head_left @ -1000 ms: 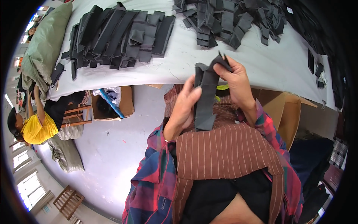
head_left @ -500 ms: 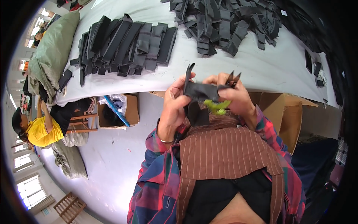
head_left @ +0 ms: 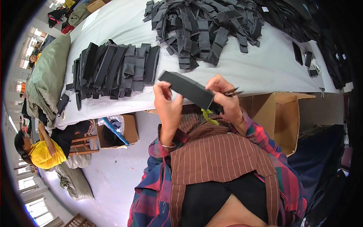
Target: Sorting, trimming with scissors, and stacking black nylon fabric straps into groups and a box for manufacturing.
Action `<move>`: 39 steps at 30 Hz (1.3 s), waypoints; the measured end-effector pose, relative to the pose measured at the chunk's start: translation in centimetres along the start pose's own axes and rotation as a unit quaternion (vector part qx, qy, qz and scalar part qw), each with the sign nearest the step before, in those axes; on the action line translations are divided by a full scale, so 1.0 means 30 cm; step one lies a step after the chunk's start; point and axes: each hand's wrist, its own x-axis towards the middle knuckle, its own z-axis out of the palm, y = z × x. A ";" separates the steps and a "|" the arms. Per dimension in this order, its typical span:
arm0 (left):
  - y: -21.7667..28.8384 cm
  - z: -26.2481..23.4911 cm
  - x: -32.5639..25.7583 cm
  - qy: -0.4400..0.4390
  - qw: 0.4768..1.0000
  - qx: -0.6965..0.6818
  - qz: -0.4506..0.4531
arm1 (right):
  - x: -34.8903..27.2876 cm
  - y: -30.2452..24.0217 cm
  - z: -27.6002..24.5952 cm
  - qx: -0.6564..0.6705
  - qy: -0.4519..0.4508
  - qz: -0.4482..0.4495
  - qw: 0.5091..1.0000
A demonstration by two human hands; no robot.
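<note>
1. The black strip [head_left: 185, 88], flat-faced, straight-edged and apparently folded, is held aslant above the person's lap, in front of the surface [head_left: 261, 70].
2. Of the hands, the right hand [head_left: 226, 99] is closed, thumb and fingers pinching the strip's lower right end; dark pointed snips [head_left: 233, 92] jut from between its fingers.
3. The left hand [head_left: 167, 105] is half curled, fingertips at the strip's upper left end, thumb just below; how firmly it grips, I cannot tell.
4. A yellow-green piece [head_left: 209, 117] shows below the strip's right end, partly hidden.
5. Beyond the hands, a row of dark strips [head_left: 113, 70] lies side by side; a looser, tangled heap [head_left: 200, 32] spreads to its right.
6. White, slightly wrinkled cloth covers the surface.
7. A plump, creased green sack [head_left: 49, 75] rests at the far left, near a co-worker in yellow [head_left: 47, 153].
8. An open cardboard box [head_left: 286, 125] stands below at right.
</note>
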 end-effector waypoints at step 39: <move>0.027 -0.027 0.005 -0.017 0.913 -0.393 -0.109 | 0.026 0.055 0.012 -0.506 0.081 -0.070 0.856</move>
